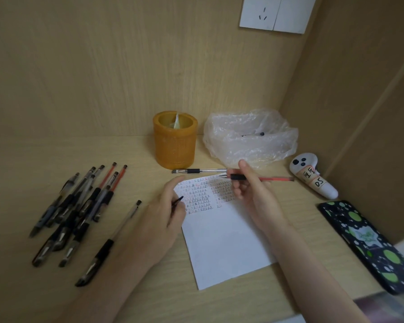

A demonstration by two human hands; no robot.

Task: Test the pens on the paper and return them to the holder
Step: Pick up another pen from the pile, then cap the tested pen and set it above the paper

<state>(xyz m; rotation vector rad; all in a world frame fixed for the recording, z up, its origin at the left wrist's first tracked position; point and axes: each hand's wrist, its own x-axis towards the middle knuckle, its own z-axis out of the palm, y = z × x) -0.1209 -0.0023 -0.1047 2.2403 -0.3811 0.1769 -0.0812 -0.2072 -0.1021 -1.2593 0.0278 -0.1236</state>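
Note:
A white sheet of paper [222,243] lies on the wooden desk, its top part covered with rows of small red and black marks. My right hand [250,190] pinches a red pen [273,179] by its black grip, tip pointing left just above the sheet's top edge. My left hand [166,213] rests at the sheet's left edge and holds a small black pen cap [178,201]. The orange cylindrical holder [175,139] stands behind the paper. A black-grip pen [200,170] lies between holder and paper. Several pens [79,206] lie in a pile at the left.
A crumpled clear plastic bag [250,138] with a pen inside sits right of the holder. A white controller [313,174] with labels lies at the right wall. A black phone [369,245] with green spots lies at the front right. Wooden walls enclose the back and right.

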